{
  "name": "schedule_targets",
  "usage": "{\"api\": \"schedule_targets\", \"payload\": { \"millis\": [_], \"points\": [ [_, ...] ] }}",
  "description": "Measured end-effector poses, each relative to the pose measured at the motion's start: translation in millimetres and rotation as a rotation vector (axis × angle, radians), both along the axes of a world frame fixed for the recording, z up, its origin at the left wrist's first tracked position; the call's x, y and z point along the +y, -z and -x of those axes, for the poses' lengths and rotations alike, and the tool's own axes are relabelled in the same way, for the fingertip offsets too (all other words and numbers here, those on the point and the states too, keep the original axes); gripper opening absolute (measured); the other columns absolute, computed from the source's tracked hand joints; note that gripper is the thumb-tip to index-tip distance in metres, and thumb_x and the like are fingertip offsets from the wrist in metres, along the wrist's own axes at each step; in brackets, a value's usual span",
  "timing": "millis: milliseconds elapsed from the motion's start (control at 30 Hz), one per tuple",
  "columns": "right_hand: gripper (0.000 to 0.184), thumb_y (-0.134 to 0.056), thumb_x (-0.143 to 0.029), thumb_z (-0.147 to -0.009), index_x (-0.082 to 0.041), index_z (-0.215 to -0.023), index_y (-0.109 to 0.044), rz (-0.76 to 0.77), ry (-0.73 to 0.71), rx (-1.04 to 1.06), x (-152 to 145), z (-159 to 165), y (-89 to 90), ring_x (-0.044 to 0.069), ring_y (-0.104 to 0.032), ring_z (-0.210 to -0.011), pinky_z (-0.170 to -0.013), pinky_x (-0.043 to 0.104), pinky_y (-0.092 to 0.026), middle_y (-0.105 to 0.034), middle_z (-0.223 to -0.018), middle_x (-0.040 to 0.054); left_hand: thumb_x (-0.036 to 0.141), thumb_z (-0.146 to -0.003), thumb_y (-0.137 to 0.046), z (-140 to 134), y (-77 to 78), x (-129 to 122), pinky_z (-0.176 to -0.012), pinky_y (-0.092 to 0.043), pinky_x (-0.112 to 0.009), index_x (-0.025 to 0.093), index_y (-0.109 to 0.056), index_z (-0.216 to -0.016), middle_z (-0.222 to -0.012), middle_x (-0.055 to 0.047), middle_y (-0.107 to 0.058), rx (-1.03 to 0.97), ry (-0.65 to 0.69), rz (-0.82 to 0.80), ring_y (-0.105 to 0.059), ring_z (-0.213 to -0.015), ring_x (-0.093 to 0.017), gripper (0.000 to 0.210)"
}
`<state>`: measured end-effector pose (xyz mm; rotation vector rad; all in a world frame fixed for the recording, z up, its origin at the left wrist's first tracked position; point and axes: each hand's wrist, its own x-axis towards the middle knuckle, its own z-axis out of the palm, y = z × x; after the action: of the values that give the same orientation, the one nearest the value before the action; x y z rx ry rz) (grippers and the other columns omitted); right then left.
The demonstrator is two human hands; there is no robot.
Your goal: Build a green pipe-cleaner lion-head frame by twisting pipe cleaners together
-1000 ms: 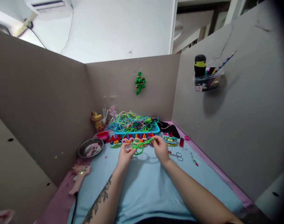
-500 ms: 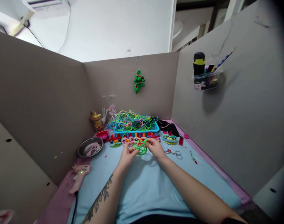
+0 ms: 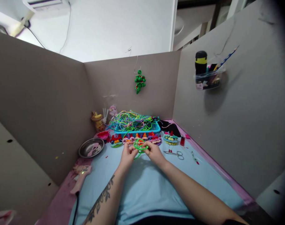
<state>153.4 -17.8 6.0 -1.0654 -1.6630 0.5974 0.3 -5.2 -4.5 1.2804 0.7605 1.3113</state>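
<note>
A looped bright green cord (image 3: 139, 144) is held up between my two hands above the blue cloth (image 3: 142, 187). My left hand (image 3: 129, 153) pinches its left side, fingertips closed on it. On the other side, my right hand (image 3: 154, 152) grips the cord between thumb and fingers. Loops stand above the fingertips and a strand hangs below. Just behind the hands lies a row of small colourful braided figures (image 3: 154, 138), partly hidden by the cord and fingers. A light blue tray (image 3: 125, 132) heaped with many-coloured cords (image 3: 133, 120) stands behind them.
Scissors (image 3: 177, 154) lie right of my hands, near a yellow-and-blue braided figure (image 3: 170, 139). On the left are a metal bowl (image 3: 86, 153) with a pink tool inside and a pink glue gun (image 3: 81, 180). Grey panels (image 3: 156, 81) enclose the table on three sides.
The green cord's loops have shifted upward and its shape has changed, with a loose strand now hanging lower left. My right hand has come slightly closer to the left one.
</note>
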Motion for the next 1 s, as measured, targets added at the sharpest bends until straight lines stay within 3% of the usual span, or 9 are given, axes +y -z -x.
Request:
{"api": "schedule_targets", "payload": {
  "millis": [100, 200, 400, 500, 600, 833, 1000],
  "points": [
    [0.013, -0.049, -0.028, -0.081, -0.019, -0.086, -0.058, -0.135, -0.008, -0.191, -2, -3, 1.1, 0.016, -0.055, -0.072, -0.063, 0.026, -0.042, -0.062, -0.083, 0.0038, 0.027, -0.063, -0.071, 1, -3.2, -2, -0.047, -0.028, -0.016, 0.021, -0.039, -0.094, -0.062, 0.007, -0.055, -0.038, -0.005, 0.038, -0.045, -0.047, -0.005, 0.044],
    [0.028, -0.054, -0.03, -0.08, -0.02, -0.105, -0.052, -0.246, 0.011, -0.308, -2, -2, 5.5, 0.019, -0.055, -0.083, -0.071, 0.03, -0.044, -0.061, -0.097, 0.0075, 0.028, -0.061, -0.072, 2, -6.1, -3, -0.045, -0.026, -0.016, 0.02, -0.04, -0.094, -0.061, 0.007, -0.055, -0.054, -0.023, 0.088, -0.044, -0.046, -0.005, 0.047],
    [0.054, -0.057, -0.023, -0.077, -0.019, -0.126, -0.035, -0.362, 0.108, -0.206, -4, -2, 7.7, 0.016, -0.053, -0.072, -0.071, 0.032, -0.047, -0.054, -0.106, 0.0103, 0.031, -0.055, -0.076, 4, -9.8, -1, -0.041, -0.023, -0.015, 0.021, -0.042, -0.093, -0.059, 0.009, -0.049, -0.117, -0.129, 0.226, -0.038, -0.042, -0.003, 0.052],
    [0.043, -0.052, -0.018, -0.079, -0.021, -0.121, -0.042, -0.46, 0.117, -0.197, -6, -4, 4.7, 0.017, -0.054, -0.077, -0.074, 0.033, -0.047, -0.053, -0.107, 0.0097, 0.032, -0.052, -0.077, 5, -10.6, 0, -0.041, -0.024, -0.015, 0.021, -0.043, -0.092, -0.061, 0.008, -0.052, -0.16, -0.171, 0.272, -0.041, -0.043, -0.003, 0.054],
    [0.028, -0.048, -0.014, -0.081, -0.024, -0.107, -0.054, -0.514, 0.065, -0.351, -10, 0, 4.0, 0.019, -0.053, -0.088, -0.077, 0.033, -0.045, -0.055, -0.094, 0.0071, 0.032, -0.05, -0.078, 4, -10.1, -2, -0.042, -0.026, -0.016, 0.02, -0.044, -0.092, -0.063, 0.006, -0.055, -0.199, -0.157, 0.293, -0.045, -0.044, -0.004, 0.055],
    [0.015, -0.048, -0.015, -0.082, -0.021, -0.083, -0.061, -0.437, 0.211, -0.557, -19, 21, 9.8, 0.016, -0.05, -0.072, -0.064, 0.026, -0.04, -0.053, -0.079, 0.005, 0.029, -0.052, -0.079, -3, -6.4, -7, -0.047, -0.034, -0.018, 0.02, -0.045, -0.093, -0.065, 0.005, -0.057, -0.215, -0.082, 0.321, -0.051, -0.051, -0.007, 0.054],
    [0.018, -0.042, -0.011, -0.082, -0.018, -0.084, -0.058, -0.559, 0.066, -0.535, -25, 25, 10.2, 0.016, -0.053, -0.073, -0.065, 0.026, -0.04, -0.059, -0.077, 0.0049, 0.03, -0.052, -0.079, -5, -4.8, -6, -0.043, -0.028, -0.016, 0.019, -0.043, -0.092, -0.057, 0.008, -0.053, -0.233, -0.089, 0.258, -0.044, -0.042, -0.004, 0.055]
  ]
}}
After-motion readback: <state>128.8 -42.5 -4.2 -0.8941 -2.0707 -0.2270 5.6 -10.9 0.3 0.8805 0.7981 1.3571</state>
